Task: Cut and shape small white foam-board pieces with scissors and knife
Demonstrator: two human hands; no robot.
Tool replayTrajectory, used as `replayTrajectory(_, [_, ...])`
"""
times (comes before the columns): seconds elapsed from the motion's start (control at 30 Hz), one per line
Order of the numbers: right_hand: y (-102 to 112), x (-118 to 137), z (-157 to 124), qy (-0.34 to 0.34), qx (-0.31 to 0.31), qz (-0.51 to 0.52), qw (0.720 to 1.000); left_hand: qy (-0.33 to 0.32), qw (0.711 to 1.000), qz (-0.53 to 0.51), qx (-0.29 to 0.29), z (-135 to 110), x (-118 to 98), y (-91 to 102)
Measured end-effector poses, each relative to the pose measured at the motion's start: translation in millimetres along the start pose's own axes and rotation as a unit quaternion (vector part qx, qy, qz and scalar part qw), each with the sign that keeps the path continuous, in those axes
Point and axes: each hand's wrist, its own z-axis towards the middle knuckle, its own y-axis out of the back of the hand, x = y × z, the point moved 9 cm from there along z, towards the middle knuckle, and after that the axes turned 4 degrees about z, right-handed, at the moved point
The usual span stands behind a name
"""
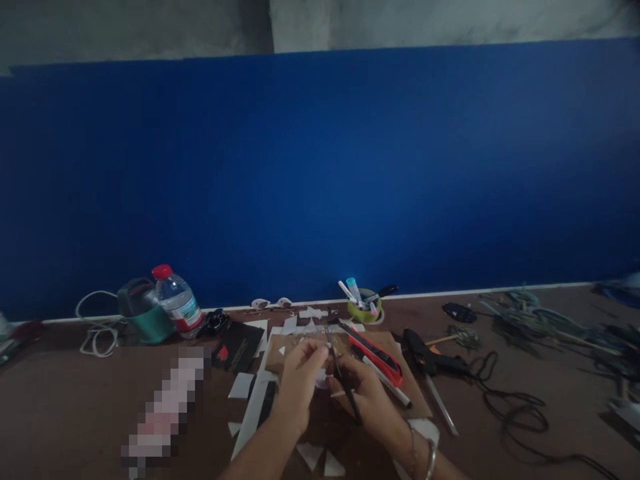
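Observation:
My left hand (299, 381) is closed in a pinch on a small white paper piece (323, 379) above a brown cardboard sheet (415, 400). My right hand (367, 399) grips black scissors (340, 373), whose blades point up and away, right against the paper piece. Both hands are close together at the table's near middle. White paper scraps (310, 455) lie around and under them.
A red utility knife (376, 353), a white pen (387, 382), a black glue gun (433, 360) with its cable, a green cup of markers (364, 307), a water bottle (177, 301), a teal device (143, 310) and tangled cords (540, 327) lie on the brown table before a blue wall.

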Motion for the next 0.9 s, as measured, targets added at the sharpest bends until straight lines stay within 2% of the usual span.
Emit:
replayTrajectory(0.27, [-2.2,1.1,-0.1,0.006,0.008,0.022,1.0,0.015,1.0,-0.024,-0.008,-2.9,-0.5,-0.9])
replayTrajectory(0.6, [0.3,2.0,0.6,0.018,-0.001,-0.003,1.0,0.011,1.0,-0.018,0.008,1.3,1.8,-1.3])
replayTrajectory(0.9, [-0.4,-7.7,0.6,-0.024,0.008,0.016,1.0,0.02,0.999,-0.039,0.032,3.7,1.7,-3.2])
